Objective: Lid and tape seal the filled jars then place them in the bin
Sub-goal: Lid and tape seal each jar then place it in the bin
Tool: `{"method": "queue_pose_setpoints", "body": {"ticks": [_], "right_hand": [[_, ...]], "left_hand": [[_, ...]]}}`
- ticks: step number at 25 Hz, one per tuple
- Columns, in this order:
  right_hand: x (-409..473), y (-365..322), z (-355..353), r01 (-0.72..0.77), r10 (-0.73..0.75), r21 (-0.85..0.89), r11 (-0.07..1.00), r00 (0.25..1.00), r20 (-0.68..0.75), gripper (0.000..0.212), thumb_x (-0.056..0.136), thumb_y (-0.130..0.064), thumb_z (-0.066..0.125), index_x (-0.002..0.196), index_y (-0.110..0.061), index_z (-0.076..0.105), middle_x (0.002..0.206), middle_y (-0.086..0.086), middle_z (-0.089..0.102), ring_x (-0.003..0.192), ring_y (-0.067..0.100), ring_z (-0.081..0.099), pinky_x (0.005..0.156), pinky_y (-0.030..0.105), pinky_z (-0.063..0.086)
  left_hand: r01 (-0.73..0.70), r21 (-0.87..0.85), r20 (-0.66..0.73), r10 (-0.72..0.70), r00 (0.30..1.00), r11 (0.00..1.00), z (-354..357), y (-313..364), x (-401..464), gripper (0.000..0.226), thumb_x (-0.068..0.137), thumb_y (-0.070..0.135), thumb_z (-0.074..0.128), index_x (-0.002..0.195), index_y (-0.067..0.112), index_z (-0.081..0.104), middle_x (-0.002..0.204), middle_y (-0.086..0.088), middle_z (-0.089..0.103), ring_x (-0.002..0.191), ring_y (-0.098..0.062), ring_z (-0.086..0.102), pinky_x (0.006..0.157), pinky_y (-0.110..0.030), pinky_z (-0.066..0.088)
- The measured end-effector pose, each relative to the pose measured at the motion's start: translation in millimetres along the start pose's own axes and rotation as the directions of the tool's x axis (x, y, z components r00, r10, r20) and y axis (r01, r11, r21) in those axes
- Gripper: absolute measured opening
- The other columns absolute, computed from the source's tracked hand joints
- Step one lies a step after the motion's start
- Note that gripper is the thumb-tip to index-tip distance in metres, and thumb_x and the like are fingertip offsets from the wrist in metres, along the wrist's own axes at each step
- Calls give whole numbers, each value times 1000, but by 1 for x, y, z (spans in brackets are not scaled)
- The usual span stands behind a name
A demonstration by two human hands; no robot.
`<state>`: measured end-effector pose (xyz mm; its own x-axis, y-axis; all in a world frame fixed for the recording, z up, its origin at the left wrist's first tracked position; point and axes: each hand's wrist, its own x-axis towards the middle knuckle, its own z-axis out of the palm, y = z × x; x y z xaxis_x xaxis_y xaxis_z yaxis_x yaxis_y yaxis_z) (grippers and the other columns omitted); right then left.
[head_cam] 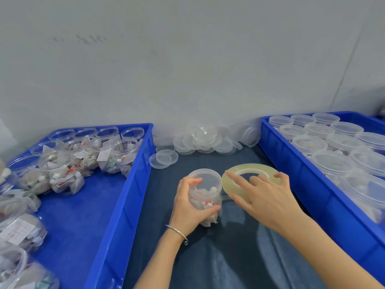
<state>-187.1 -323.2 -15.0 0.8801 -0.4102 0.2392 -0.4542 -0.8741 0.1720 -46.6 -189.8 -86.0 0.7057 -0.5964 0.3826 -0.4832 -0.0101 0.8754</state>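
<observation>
A clear plastic jar (pixel 208 190) filled with tea bags stands on the dark table between two blue bins, with a clear lid on top. My left hand (pixel 190 207) grips the jar round its side. My right hand (pixel 264 197) holds a large yellowish roll of tape (pixel 231 184) right beside the jar, fingers through and over the ring. A short strip of tape runs from the roll to the jar just under the lid.
The left blue bin (pixel 133 180) holds several open filled jars. The right blue bin (pixel 295 172) holds several lidded jars. A pile of loose clear lids (pixel 204 142) lies at the back against the wall, with two more lids (pixel 164 158) nearer.
</observation>
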Motion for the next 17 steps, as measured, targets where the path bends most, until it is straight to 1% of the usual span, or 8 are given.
{"method": "queue_pose_setpoints", "body": {"ticks": [1,3,5,7,9,11,13,17], "right_hand": [[-1,5,-2,-37,36,24,999,999,39,59,88,-66,11,137,-41,31,89,-13,53,98,9,51,104,47,19],[-5,14,-6,-43,43,-6,999,999,22,65,78,-66,1,107,-32,49,85,-13,52,95,6,49,110,48,11],[-8,22,-7,-27,28,-88,996,1000,2,62,73,-61,2,89,-28,51,78,-10,50,89,7,49,113,51,1],[-9,29,-7,-34,35,-87,996,999,6,56,74,-60,6,85,-26,49,78,-10,48,89,8,49,113,54,-1],[-4,36,-3,-64,67,-47,997,996,52,46,77,-59,9,86,-26,40,84,-12,43,91,8,44,109,56,15],[7,42,0,-103,98,38,994,990,105,36,83,-57,18,87,-26,35,89,-12,39,93,9,38,86,41,40],[24,47,2,-121,100,132,984,983,156,35,90,-56,26,87,-23,37,91,-13,37,96,9,37,63,28,38],[54,43,7,-53,27,132,990,982,189,37,95,-56,32,93,-21,41,101,-10,40,110,12,37,64,31,38]], "left_hand": [[-13,13,-24,13,1000,1000,2,-1,1,68,56,16,92,105,34,48,117,12,53,114,3,49,99,-26,43],[-14,22,-20,15,1000,1000,2,-5,3,67,56,17,91,104,35,48,117,13,53,115,4,49,99,-29,43],[-19,21,-1,19,1000,1000,2,-5,4,67,56,17,91,105,36,49,118,13,53,115,3,49,100,-33,44],[-24,19,12,23,1000,1000,2,-4,5,67,56,18,91,104,37,49,118,13,53,115,2,49,100,-34,44],[-22,27,26,22,999,999,3,-3,6,67,55,20,91,104,39,49,118,13,53,114,3,49,99,-34,44],[-20,23,39,20,999,1000,2,-2,8,66,53,24,90,103,38,50,117,13,53,113,2,50,97,-37,46],[-17,16,48,16,999,1000,2,-3,10,64,52,26,89,103,38,51,117,12,54,112,1,51,95,-40,48],[15,-51,43,-13,999,999,0,-10,10,66,50,24,91,103,32,52,114,18,55,114,-7,54,96,-46,48]]}}
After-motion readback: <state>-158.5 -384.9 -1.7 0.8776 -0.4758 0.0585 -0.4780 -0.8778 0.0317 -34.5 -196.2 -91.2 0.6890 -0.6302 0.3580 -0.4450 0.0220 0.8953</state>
